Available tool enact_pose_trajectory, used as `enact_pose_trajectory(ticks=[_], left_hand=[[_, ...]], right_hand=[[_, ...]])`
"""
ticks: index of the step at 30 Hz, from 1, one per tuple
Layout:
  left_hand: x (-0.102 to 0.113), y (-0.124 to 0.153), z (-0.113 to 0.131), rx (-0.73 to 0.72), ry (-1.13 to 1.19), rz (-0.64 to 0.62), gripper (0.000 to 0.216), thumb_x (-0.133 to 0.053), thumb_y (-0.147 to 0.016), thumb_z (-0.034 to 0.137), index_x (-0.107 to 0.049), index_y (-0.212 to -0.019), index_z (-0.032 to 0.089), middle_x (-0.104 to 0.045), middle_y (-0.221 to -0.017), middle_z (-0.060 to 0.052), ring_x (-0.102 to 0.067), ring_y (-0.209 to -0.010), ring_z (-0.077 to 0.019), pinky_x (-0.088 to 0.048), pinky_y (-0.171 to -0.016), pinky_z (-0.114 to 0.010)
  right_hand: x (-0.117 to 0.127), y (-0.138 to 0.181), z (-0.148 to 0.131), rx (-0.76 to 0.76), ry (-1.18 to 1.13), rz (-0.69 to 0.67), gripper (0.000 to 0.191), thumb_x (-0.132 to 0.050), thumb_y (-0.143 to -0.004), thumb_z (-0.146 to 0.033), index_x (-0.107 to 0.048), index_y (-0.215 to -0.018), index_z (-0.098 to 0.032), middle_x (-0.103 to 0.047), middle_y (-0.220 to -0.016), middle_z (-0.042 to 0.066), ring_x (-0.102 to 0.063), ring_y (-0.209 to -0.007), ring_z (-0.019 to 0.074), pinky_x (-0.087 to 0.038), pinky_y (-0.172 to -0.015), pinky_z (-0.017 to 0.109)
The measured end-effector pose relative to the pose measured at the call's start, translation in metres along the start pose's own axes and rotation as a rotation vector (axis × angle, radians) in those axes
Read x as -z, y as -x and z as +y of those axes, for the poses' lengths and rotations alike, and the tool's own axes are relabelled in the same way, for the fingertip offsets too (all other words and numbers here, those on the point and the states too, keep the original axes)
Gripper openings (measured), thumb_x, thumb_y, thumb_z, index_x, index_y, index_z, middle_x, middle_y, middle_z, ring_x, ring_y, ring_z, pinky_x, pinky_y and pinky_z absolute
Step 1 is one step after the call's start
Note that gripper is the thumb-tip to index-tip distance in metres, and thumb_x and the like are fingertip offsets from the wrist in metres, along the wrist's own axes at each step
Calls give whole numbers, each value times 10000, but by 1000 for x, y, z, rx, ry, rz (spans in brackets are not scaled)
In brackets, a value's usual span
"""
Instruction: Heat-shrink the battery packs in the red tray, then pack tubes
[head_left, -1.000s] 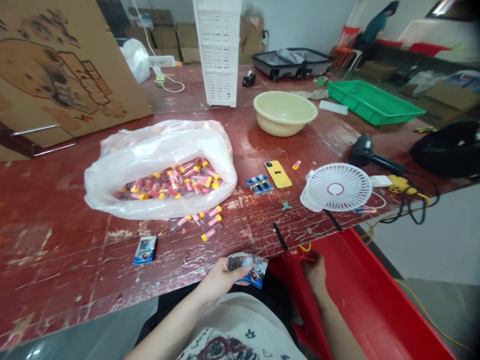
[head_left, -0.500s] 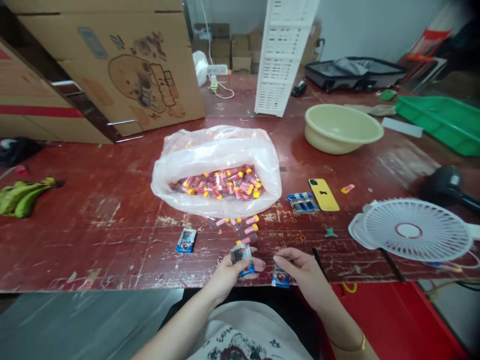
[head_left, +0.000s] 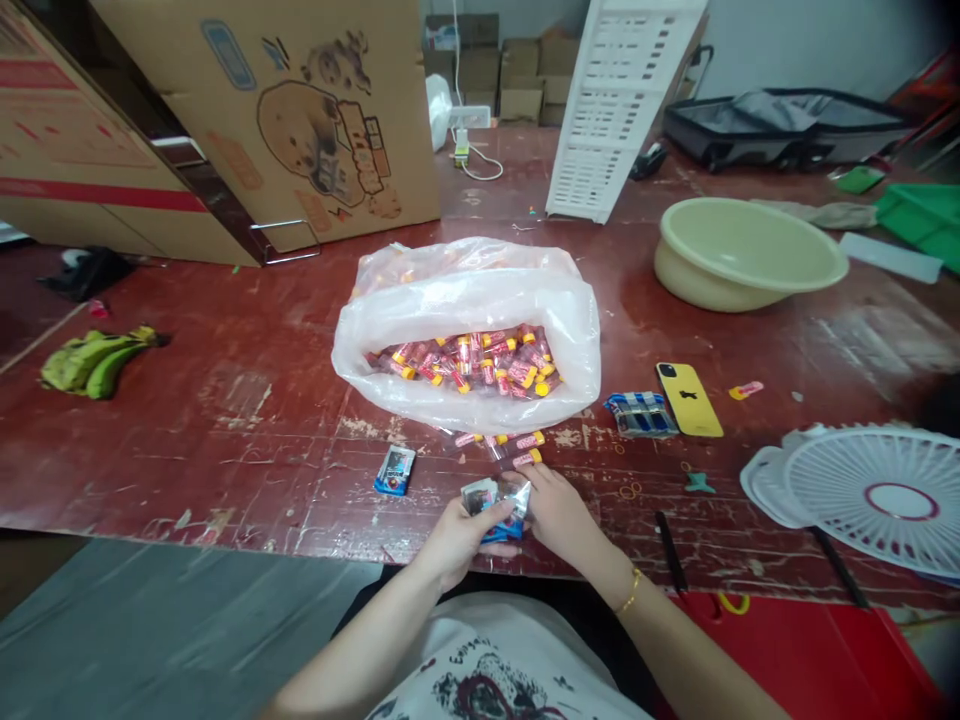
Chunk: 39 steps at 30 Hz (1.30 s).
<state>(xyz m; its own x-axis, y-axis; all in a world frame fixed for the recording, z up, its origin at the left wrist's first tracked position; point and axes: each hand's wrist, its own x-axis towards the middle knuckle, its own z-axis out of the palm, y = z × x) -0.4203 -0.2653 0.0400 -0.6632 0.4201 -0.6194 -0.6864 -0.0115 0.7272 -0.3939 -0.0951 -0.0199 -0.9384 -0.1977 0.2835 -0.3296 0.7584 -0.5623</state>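
Observation:
My left hand (head_left: 463, 530) is closed on small blue-and-silver packets (head_left: 489, 497), its thumb pressed across their front. My right hand (head_left: 564, 518) is right beside it, fingers bent together at the packets' edge and close to the small pink tubes with yellow caps (head_left: 527, 457); what its fingertips hold is hidden. Another blue packet (head_left: 395, 470) lies on the table to the left. Beyond my hands, a white plastic bag (head_left: 465, 300) stands open, full of the same yellow-capped tubes.
A bundle of blue packets (head_left: 641, 414), a yellow phone (head_left: 688, 400) and a single tube (head_left: 746, 390) lie to the right. A white slatted fan cover (head_left: 817, 480) and cream basin (head_left: 750, 245) are farther right. Bananas (head_left: 97, 362) and a cardboard box (head_left: 315, 130) are on the left.
My right hand has moved left and away from me to meet my left hand. The packet it held now appears to be with those in my left hand. The view has turned left.

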Motion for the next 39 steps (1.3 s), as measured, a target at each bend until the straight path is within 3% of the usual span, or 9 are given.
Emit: enact_pose_trajectory(ticks=[3,6,11,15,19,24,30,35,39], left_hand=[[-5,2,5,-22,-18,-38,491,-848,-628,435,-713,-989,129,-740,-902,-100,-708,-844,-207,-583,-644,-262],[-11,3,7,-38,-39,-18,437,-887,-571,384,-718,-862,105,-736,-788,-89,-708,-747,-186,-571,-633,-249],[-21,1,7,-48,-77,-17,432,-908,-520,353,-702,-804,101,-708,-698,-52,-699,-674,-177,-555,-589,-242],[-26,0,6,-39,-88,-16,462,-919,-496,330,-677,-827,115,-703,-687,-35,-698,-649,-174,-545,-575,-238],[-27,1,5,-38,-103,-17,476,-927,-472,331,-685,-820,114,-711,-675,-43,-703,-661,-193,-542,-566,-244],[-28,6,4,-3,-37,-113,460,-875,-597,394,-723,-915,99,-749,-929,-139,-718,-847,-240,-582,-680,-299],[-43,7,4,71,129,-148,519,-865,-623,404,-716,-1019,104,-749,-940,-142,-718,-858,-250,-594,-731,-337],[-54,5,6,76,165,-115,537,-849,-622,468,-721,-992,101,-749,-900,-128,-711,-767,-203,-557,-636,-247],[-55,7,5,65,78,-133,468,-874,-587,444,-727,-886,117,-742,-808,-83,-675,-666,-148,-513,-583,-207]], right_hand=[[13,4,1,-175,-268,218,434,-508,-857,-119,-498,-1280,-214,-629,-1101,101,-610,-966,224,-542,-843,408],[34,9,-2,-358,-657,500,344,-559,-906,-280,-458,-1235,-277,-618,-1036,46,-636,-886,157,-553,-796,320],[65,14,-15,-370,-804,599,282,-644,-866,-318,-493,-1098,-265,-624,-992,29,-644,-898,140,-546,-814,293],[75,12,-21,-335,-710,563,269,-686,-827,-314,-510,-1016,-239,-622,-1002,38,-639,-895,154,-542,-836,319],[77,6,-18,-330,-767,392,254,-676,-830,-357,-516,-978,-227,-624,-964,38,-632,-869,155,-536,-821,315],[73,3,-16,-429,-979,244,298,-718,-787,-405,-516,-897,-216,-634,-840,0,-616,-776,126,-522,-745,267],[58,20,-25,-421,-1032,192,295,-649,-836,-434,-512,-984,-219,-625,-915,17,-611,-821,141,-522,-731,277],[43,32,-40,-455,-899,179,754,-831,-607,-254,-342,-1180,-270,-513,-1158,47,-595,-977,174,-542,-777,288],[37,34,-45,-476,-821,244,619,-739,-689,-238,-324,-1148,-264,-510,-1068,34,-606,-838,138,-536,-650,244]])
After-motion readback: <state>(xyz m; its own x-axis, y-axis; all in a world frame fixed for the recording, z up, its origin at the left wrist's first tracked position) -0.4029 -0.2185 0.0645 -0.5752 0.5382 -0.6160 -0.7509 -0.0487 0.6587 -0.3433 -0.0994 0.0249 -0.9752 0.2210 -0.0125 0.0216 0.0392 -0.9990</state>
